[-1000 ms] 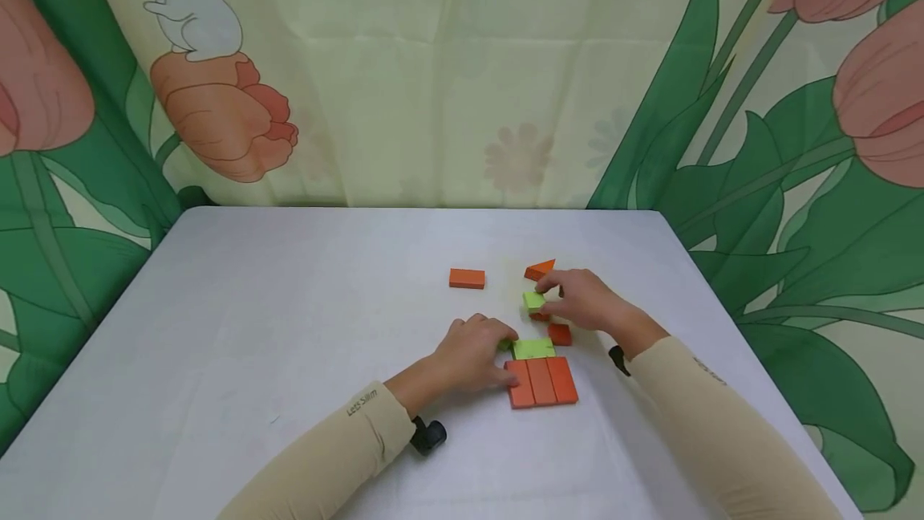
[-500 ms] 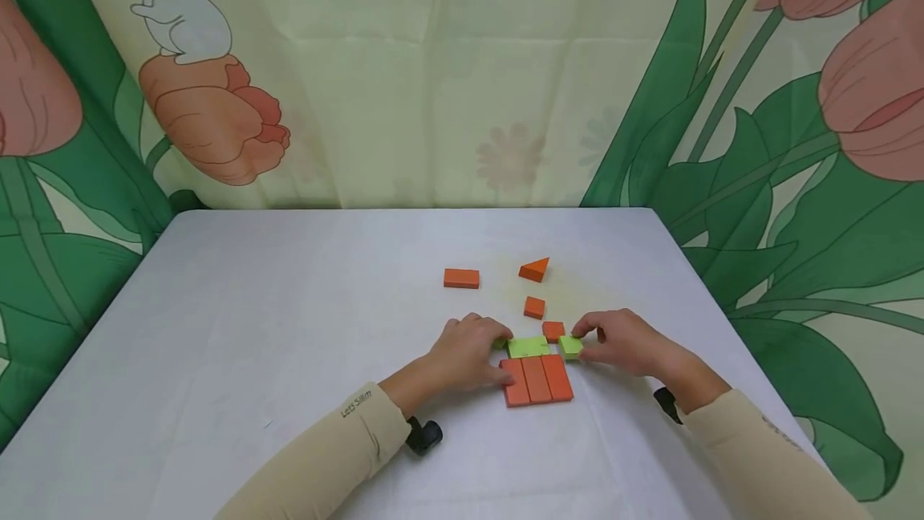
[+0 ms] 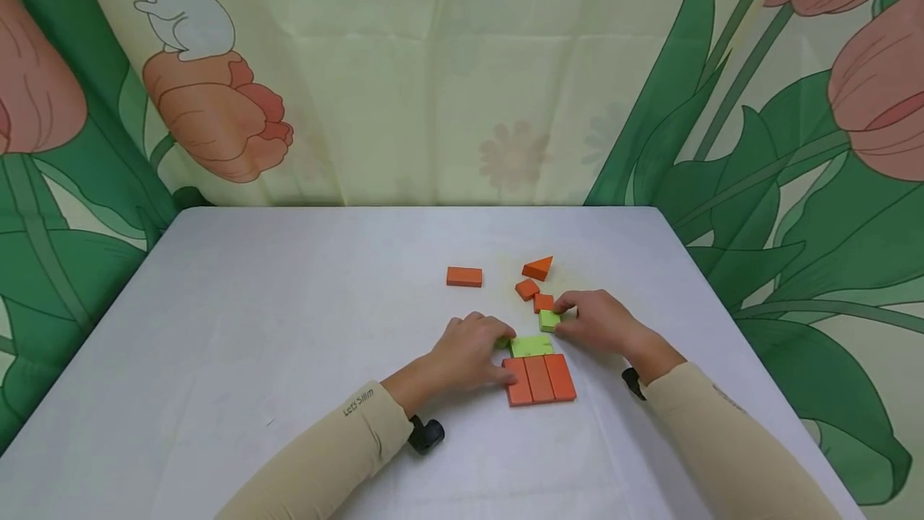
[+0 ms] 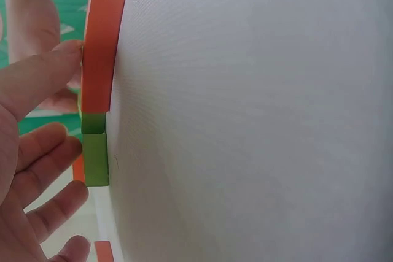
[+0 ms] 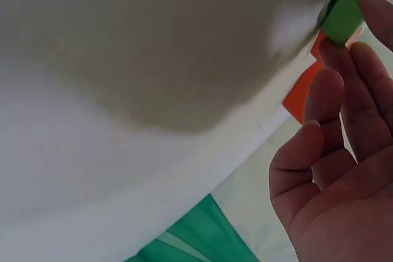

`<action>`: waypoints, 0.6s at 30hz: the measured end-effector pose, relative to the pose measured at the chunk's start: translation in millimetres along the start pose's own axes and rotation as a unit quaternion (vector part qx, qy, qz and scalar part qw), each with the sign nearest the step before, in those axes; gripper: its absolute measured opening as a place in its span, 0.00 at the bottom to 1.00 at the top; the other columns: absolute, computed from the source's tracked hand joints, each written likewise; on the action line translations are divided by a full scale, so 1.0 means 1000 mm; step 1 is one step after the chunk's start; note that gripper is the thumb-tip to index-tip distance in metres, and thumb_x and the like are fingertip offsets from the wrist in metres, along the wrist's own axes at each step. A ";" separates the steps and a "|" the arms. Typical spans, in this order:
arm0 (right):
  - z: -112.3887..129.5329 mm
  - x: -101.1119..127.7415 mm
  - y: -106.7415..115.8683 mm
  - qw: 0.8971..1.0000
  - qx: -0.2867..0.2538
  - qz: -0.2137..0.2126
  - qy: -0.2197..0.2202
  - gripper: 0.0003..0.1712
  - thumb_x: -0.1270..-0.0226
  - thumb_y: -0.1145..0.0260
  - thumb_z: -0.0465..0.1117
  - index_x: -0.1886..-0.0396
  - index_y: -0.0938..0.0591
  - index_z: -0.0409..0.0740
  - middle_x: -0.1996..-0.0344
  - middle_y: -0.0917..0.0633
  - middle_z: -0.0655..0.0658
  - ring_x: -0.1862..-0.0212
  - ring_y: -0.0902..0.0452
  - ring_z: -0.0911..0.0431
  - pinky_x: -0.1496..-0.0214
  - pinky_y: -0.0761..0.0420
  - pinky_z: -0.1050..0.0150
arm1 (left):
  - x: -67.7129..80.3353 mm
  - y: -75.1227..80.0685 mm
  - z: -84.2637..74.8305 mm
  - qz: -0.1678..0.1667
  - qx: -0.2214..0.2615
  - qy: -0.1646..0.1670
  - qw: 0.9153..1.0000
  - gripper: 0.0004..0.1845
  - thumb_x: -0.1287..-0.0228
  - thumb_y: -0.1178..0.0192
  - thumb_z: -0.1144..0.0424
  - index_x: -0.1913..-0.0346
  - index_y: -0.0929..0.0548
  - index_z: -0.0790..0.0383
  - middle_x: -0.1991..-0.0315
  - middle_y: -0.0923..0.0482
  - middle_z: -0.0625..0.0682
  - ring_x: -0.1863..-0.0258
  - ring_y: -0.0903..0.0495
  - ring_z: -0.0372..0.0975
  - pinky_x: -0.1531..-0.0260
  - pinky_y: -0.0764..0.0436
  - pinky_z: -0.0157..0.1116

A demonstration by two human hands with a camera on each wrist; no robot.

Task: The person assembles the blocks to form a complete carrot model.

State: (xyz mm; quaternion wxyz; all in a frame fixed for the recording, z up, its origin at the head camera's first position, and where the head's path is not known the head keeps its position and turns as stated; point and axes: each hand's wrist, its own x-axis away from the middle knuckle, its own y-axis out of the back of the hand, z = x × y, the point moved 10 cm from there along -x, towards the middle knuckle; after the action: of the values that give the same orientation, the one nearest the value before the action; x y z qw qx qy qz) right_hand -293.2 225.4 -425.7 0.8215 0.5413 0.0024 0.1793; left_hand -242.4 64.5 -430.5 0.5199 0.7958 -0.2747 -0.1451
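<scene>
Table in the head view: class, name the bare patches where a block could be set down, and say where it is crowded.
Free: the whole table left of the orange rectangular block, and the far strip by the curtain. Crowded: right of centre, where both hands, the small green block and three orange bricks cluster.

Right hand (image 3: 599, 323) pinching, left hand (image 3: 469, 351) flat
</scene>
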 end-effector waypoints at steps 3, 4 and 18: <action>0.001 -0.004 0.000 1.000 -0.008 -0.007 0.000 0.15 0.35 0.31 0.42 0.50 0.16 0.43 0.53 0.15 0.45 0.49 0.22 0.47 0.44 0.24 0.48 | 0.000 0.000 0.000 -0.001 -0.001 -0.001 1.000 0.32 0.45 0.27 0.41 0.39 0.19 0.51 0.44 0.21 0.42 0.44 0.28 0.40 0.48 0.29 0.43; 0.002 -0.004 0.001 1.000 -0.010 -0.009 -0.001 0.15 0.35 0.31 0.42 0.50 0.16 0.43 0.52 0.15 0.45 0.49 0.22 0.47 0.44 0.24 0.48 | 0.000 0.000 0.000 -0.001 -0.002 -0.002 1.000 0.32 0.45 0.27 0.41 0.39 0.19 0.51 0.44 0.21 0.42 0.43 0.28 0.40 0.48 0.29 0.43; -0.002 0.010 -0.001 1.000 -0.015 -0.012 -0.006 0.15 0.37 0.31 0.42 0.51 0.15 0.44 0.54 0.15 0.46 0.59 0.23 0.52 0.52 0.22 0.52 | 0.000 0.000 -0.001 -0.001 -0.007 0.001 1.000 0.32 0.45 0.27 0.41 0.39 0.19 0.51 0.43 0.21 0.42 0.44 0.28 0.40 0.49 0.29 0.43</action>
State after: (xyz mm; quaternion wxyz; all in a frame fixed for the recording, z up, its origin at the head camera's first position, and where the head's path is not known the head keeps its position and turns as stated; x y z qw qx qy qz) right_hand -283.8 229.7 -425.1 0.8318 0.5296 0.0013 0.1663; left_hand -241.7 65.3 -430.1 0.5255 0.7925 -0.2723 -0.1470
